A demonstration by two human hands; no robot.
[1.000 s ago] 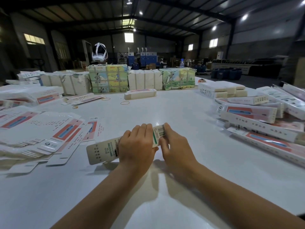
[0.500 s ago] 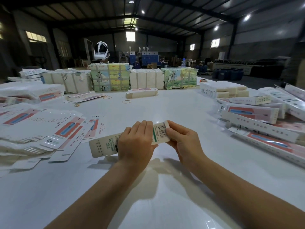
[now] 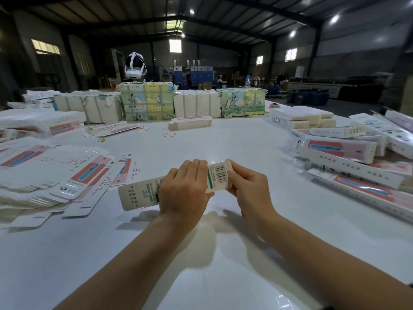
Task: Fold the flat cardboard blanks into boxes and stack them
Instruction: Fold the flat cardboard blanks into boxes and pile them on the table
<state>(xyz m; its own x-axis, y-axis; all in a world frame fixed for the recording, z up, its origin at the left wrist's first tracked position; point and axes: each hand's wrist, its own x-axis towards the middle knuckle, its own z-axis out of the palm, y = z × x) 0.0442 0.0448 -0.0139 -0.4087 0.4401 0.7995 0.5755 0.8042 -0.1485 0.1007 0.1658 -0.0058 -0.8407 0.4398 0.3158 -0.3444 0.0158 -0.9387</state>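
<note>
Two hands (image 3: pixel 185 189), one box (image 3: pixel 174 186) on the bench (image 3: pixel 223 253).
Three rubber bands (image 3: pixel 169 135) lie toward the far edge, with two picture-wrapped bundles (image 3: pixel 146 101) and one headset (image 3: pixel 134 66) on top; folded boxes (image 3: pixel 335 148) and flat blanks (image 3: pixel 55 171) are too heaped to count.

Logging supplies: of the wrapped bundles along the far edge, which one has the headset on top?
The colourful bundle, left of centre with yellow and green picture panels, carries the white headset. The plain white bundles and the other illustrated bundle have nothing on top.
</note>
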